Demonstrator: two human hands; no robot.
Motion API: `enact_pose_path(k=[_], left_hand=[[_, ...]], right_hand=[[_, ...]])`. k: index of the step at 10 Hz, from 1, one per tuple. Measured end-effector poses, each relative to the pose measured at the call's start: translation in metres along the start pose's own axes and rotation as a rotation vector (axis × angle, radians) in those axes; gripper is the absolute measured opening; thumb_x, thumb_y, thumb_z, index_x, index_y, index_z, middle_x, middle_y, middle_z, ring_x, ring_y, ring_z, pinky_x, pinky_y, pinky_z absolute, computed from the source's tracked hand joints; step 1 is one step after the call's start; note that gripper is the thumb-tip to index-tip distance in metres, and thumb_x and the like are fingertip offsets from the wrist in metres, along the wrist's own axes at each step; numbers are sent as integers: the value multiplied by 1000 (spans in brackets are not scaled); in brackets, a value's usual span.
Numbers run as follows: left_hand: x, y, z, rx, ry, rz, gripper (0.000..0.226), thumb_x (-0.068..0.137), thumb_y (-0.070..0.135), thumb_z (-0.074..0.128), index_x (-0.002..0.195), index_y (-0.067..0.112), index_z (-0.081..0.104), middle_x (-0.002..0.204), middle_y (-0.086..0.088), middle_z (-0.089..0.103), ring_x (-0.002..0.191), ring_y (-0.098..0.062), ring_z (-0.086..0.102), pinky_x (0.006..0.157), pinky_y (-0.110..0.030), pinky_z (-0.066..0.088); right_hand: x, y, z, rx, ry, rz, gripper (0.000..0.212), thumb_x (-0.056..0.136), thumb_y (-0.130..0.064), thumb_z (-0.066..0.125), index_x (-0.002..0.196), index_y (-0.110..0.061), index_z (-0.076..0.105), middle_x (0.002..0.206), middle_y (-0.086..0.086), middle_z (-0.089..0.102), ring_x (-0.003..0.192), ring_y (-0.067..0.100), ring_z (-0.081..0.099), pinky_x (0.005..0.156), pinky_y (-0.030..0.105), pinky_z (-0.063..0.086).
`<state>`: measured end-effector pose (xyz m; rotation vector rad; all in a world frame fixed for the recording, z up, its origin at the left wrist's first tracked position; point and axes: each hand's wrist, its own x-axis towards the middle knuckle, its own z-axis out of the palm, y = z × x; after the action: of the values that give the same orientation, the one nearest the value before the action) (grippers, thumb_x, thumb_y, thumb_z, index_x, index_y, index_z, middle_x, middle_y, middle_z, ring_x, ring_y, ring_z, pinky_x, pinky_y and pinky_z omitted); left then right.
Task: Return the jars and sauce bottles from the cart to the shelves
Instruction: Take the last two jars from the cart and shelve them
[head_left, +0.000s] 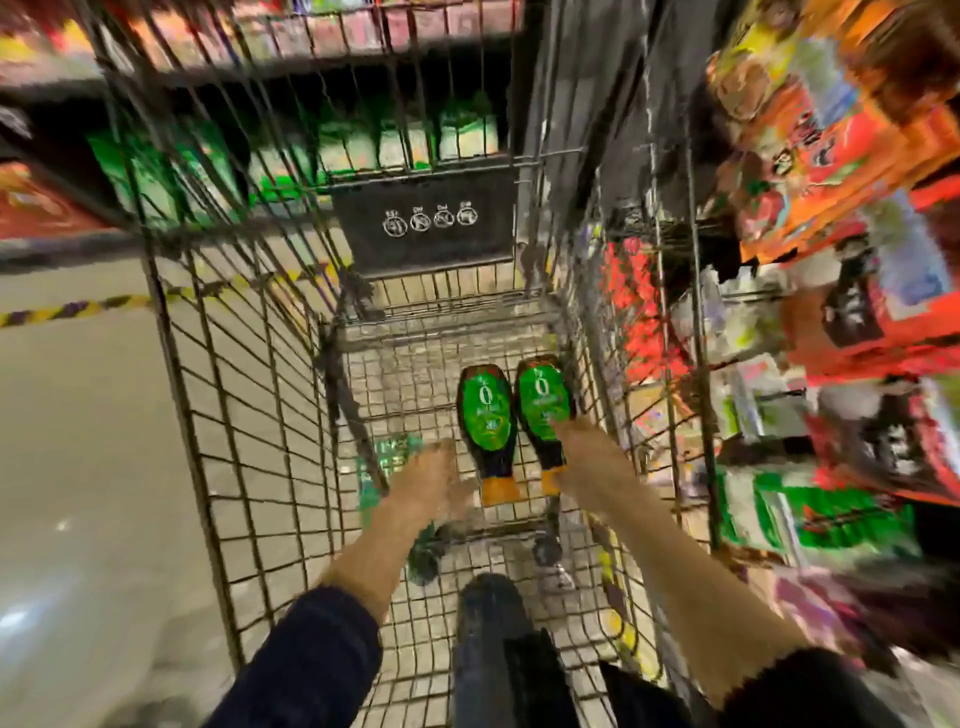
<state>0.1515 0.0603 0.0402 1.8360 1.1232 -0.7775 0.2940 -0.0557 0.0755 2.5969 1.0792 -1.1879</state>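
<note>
- Dark navy sleeves (311, 660) cover both forearms at the bottom of the frame, pushed up short of the wrists; between them, at 6 o'clock, a leg in dark jeans (493, 639) shows through the wire.
- Both arms reach down into a deep grey wire shopping cart (244, 395), whose tall mesh walls close in on every side.
- At 12 o'clock a black plastic flap with white warning icons (428, 223) hangs on the cart's far wall.
- Blurred shelves of orange, red and green packages (831, 312) stand past the cart's wall from 1 to 4 o'clock; more shelves run across the top.
- Grey floor with a yellow-and-black striped line (78, 306) lies at 9 o'clock.
- Two dark squeeze sauce bottles with green labels and orange caps lie side by side on the cart floor, caps toward the camera: the left bottle (485, 421) and the right bottle (545, 405).
- The right hand (592, 457) rests on the right bottle's lower part; whether its fingers close round it cannot be told.
- The left hand (436, 483) is motion-blurred, just at 8 o'clock of the left bottle; its opening and any contact cannot be told.
</note>
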Motion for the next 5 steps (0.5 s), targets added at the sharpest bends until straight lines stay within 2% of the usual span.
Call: enact_pose_path(k=[1, 2, 3, 4, 5], left_hand=[[29, -1, 15, 17, 5, -83, 45, 88, 16, 57, 128, -3, 45, 132, -21, 50, 122, -34, 49, 99, -35, 39], [57, 4, 35, 23, -23, -114, 36, 90, 15, 53, 123, 0, 52, 128, -19, 55, 118, -33, 52, 94, -35, 41], [76, 3, 51, -30, -8, -136, 49, 88, 27, 59, 128, 1, 49, 118, -15, 61, 110, -30, 58, 87, -32, 45], [96, -1, 70, -142, 58, -184, 91, 79, 49, 65, 143, 0, 23, 120, -19, 57, 111, -36, 55, 90, -39, 45], [86, 10, 60, -353, 96, -171, 69, 91, 28, 55, 145, 9, 17, 138, -14, 43, 124, -33, 44, 94, -29, 43]], right_hand=[[28, 5, 16, -1, 0, 27, 50, 82, -10, 60, 130, -10, 47, 125, 15, 53, 115, 31, 54, 91, 36, 48], [58, 11, 32, -89, -12, 41, 51, 85, -18, 59, 133, -8, 42, 130, 15, 48, 119, 30, 50, 94, 36, 46], [74, 15, 39, -133, -32, 83, 48, 87, -20, 58, 129, -6, 43, 128, 14, 48, 117, 30, 53, 93, 36, 46], [89, 20, 46, -58, -48, 159, 51, 86, -22, 61, 129, -4, 43, 129, 16, 48, 117, 32, 53, 92, 36, 47], [98, 26, 54, 86, -58, 233, 75, 84, -25, 64, 143, -3, 22, 138, 19, 41, 122, 35, 48, 95, 38, 45]])
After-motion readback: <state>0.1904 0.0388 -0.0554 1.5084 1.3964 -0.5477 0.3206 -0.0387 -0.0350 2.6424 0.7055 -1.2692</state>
